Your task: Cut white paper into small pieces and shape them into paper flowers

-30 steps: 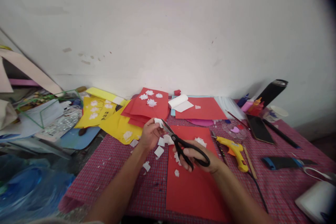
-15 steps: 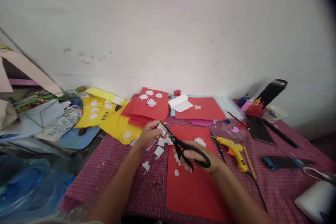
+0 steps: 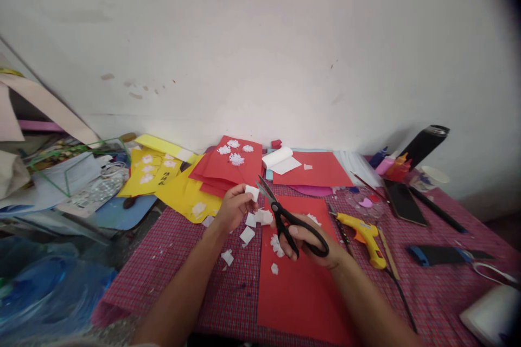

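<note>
- In the head view, the scissors' point(image 3: 275, 207) blades had come away from the small white paper piece point(image 3: 252, 193) since the earlier frame, and now stood parted just beside its right edge; the piece itself had turned in the fingers and come up a little.
- The left hand point(image 3: 235, 209) was closed in a pinch on that piece, which sat at its fingertips above the cloth point(image 3: 179, 271). A weak pinch could have let so light a scrap twist, giving a ragged cut.
- The right hand point(image 3: 309, 238) was curled round the scissors' handles, blades aimed up and away from the body. The tips stood near the left fingertips, so a cut begun too close to the pinch could have nicked a finger.
- Loose white squares point(image 3: 247, 235) lay below the left hand; a sleeve or wrist sweeping across could have scattered them, and a dropped piece would have been hard to pick out among them.
- A fringed white piece point(image 3: 277, 245) lay on the red sheet point(image 3: 301, 293) beside the right hand; lowered knuckles could have crushed it.
- The yellow glue gun point(image 3: 362, 227) lay right of that hand; whether it was hot could not be told, but an outward swing could have knocked it.
</note>
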Action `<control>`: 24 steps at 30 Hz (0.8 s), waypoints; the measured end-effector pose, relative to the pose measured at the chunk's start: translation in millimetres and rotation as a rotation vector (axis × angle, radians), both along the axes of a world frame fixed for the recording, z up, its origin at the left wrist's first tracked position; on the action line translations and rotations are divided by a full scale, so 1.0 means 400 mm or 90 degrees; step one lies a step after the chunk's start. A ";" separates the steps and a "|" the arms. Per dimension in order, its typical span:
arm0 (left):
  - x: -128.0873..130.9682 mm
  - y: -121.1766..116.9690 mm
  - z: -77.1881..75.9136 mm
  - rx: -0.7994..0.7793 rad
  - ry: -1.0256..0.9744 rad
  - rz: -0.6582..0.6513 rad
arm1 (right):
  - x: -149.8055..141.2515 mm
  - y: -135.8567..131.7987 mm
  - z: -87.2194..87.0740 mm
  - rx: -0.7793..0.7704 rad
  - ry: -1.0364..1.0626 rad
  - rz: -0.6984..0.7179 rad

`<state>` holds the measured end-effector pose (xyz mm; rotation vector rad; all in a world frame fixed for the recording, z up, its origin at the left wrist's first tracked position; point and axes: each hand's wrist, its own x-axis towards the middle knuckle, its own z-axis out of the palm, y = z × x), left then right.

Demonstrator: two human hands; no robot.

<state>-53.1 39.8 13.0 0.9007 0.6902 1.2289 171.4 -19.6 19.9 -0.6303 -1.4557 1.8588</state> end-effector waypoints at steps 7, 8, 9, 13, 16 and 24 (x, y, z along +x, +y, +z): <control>-0.001 0.013 -0.005 -0.062 -0.051 0.048 | -0.006 -0.003 0.007 -0.007 -0.050 0.001; -0.001 0.013 -0.005 -0.068 -0.053 0.053 | -0.006 -0.004 0.008 -0.007 -0.055 0.003; -0.001 0.013 -0.005 -0.073 -0.056 0.057 | -0.007 -0.004 0.010 -0.006 -0.057 0.005; -0.001 0.014 -0.008 -0.089 -0.085 0.059 | -0.007 -0.006 0.012 -0.013 -0.064 0.002; 0.000 0.017 -0.011 -0.089 -0.085 0.058 | -0.008 -0.006 0.010 -0.025 -0.073 0.012; 0.000 0.011 -0.009 -0.081 -0.099 0.031 | -0.010 -0.002 0.004 -0.026 -0.093 -0.007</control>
